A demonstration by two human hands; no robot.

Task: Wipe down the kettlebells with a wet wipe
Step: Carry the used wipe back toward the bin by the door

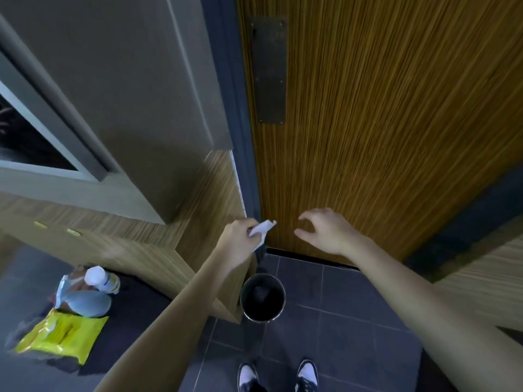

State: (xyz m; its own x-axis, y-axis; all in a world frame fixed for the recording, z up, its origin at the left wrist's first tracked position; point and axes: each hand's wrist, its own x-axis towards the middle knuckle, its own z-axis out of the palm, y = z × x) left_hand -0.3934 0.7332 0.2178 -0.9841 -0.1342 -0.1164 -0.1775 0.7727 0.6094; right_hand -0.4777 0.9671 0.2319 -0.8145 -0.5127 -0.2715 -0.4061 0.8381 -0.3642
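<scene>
My left hand (239, 236) grips a crumpled white wet wipe (261, 229), holding it up in front of the wooden door, above and slightly behind a round metal bin (262, 297) that stands on the floor. My right hand (325, 232) hovers beside it with fingers loosely curled and holds nothing. A yellow pack of wet wipes (63, 333) lies on a dark surface at the lower left. No kettlebell is in view.
A wooden door (382, 123) with a dark metal push plate (268, 70) fills the upper right. A wood-clad counter corner (198, 244) juts out beside the bin. A white bottle and a plastic bag (90, 290) lie next to the yellow pack. My shoes (278, 376) stand on grey tiles.
</scene>
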